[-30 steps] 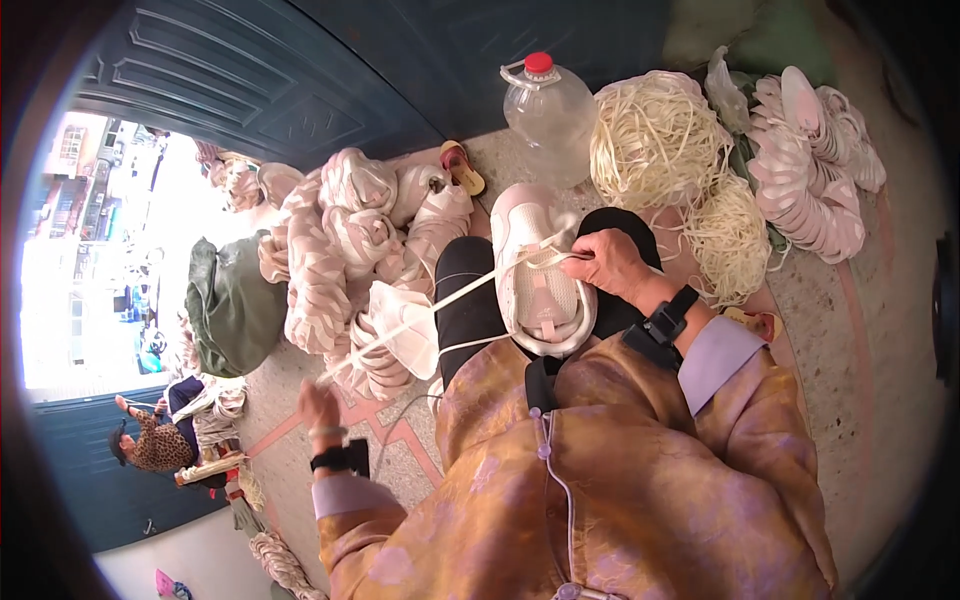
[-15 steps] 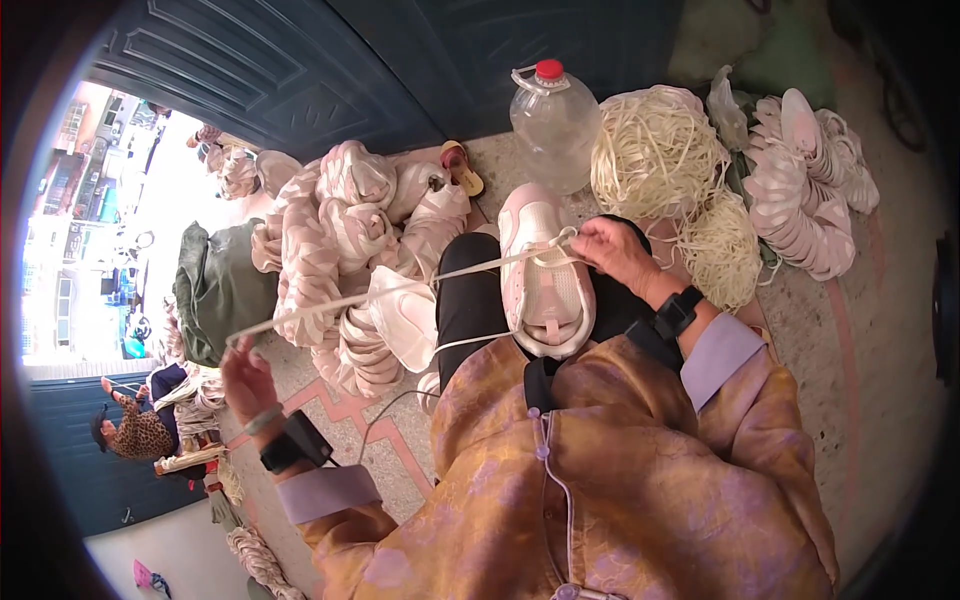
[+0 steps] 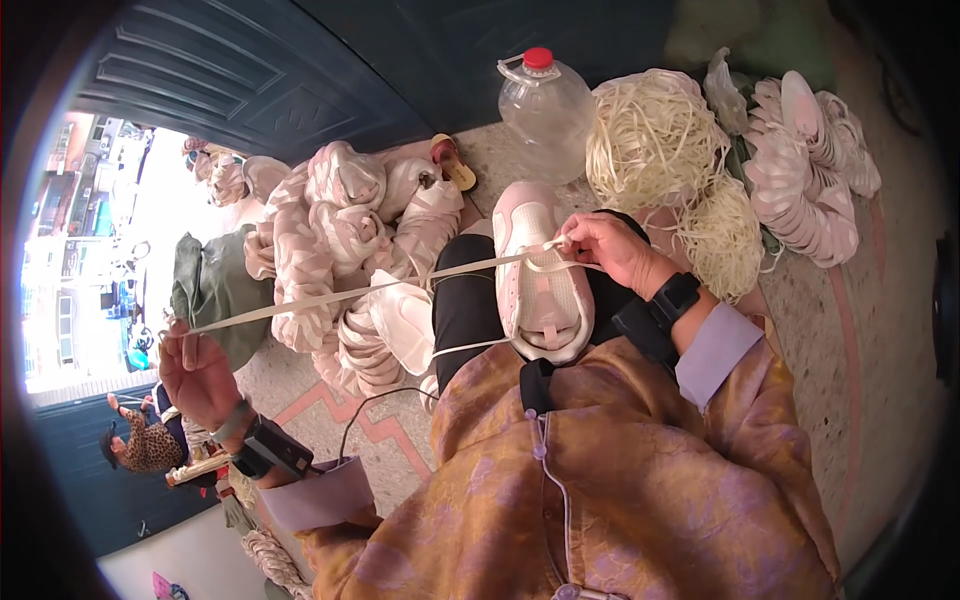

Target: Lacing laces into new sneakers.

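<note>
A pink and white sneaker (image 3: 543, 275) rests on my lap between my dark-trousered knees, toe pointing away from me. From its upper a cream shoelace (image 3: 380, 284) runs taut to the far left. My left hand (image 3: 198, 375) pinches that lace near its end, out beyond the shoe pieces. My right hand (image 3: 608, 248) is closed on the lace at the shoe's right edge, where a small loop shows at the fingertips. Another stretch of lace crosses my left thigh near the heel.
Bundles of pink-white shoe uppers (image 3: 345, 255) lie on the left, beside a dark green cloth (image 3: 210, 290). Ahead stand a clear jug (image 3: 545, 115) with a red cap and heaps of cream laces (image 3: 655, 140). More stacked uppers (image 3: 800, 180) lie right. Another person (image 3: 140, 440) sits far left.
My left hand has moved further left, drawing the lace out longer. My right hand stays by the shoe, shifted slightly left in view, with the lace still held.
</note>
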`<state>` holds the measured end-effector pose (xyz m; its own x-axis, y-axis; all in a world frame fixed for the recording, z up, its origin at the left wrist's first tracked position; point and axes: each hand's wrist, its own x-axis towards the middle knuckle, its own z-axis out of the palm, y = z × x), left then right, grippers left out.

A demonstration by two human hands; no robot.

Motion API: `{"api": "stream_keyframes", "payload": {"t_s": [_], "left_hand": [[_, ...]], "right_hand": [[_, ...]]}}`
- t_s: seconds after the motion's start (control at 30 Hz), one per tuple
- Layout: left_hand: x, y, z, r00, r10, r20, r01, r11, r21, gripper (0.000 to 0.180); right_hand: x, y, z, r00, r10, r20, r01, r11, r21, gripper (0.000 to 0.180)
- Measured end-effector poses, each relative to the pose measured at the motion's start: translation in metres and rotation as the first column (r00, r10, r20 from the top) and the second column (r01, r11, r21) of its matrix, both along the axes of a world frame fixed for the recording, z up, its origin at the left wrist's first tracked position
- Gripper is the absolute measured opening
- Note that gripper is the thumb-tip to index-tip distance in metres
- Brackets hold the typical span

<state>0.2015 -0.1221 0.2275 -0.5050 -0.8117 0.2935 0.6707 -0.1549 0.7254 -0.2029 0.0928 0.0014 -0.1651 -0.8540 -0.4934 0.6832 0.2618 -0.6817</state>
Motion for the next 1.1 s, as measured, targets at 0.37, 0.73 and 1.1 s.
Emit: {"api": "stream_keyframes", "payload": {"t_s": [0.37,0.73,1.1], "left_hand": [[0.007,0.000,-0.002,0.990,0.129,0.049,-0.130,0.991,0.023,0.012],[0.022,0.018,-0.014,0.974,0.175,0.142,-0.172,0.985,-0.033,0.014],[0.055,0.030,-0.081,0.893,0.208,0.400,-0.291,0.943,0.159,0.019]], "right_hand": [[0.016,-0.002,-0.018,0.448,-0.137,-0.883,0.091,0.990,-0.107,0.015],[0.025,-0.012,-0.013,0.681,-0.195,-0.706,0.140,0.981,-0.135,0.015],[-0.004,-0.011,-0.002,0.990,0.127,0.062,-0.122,0.990,-0.073,0.006]]}}
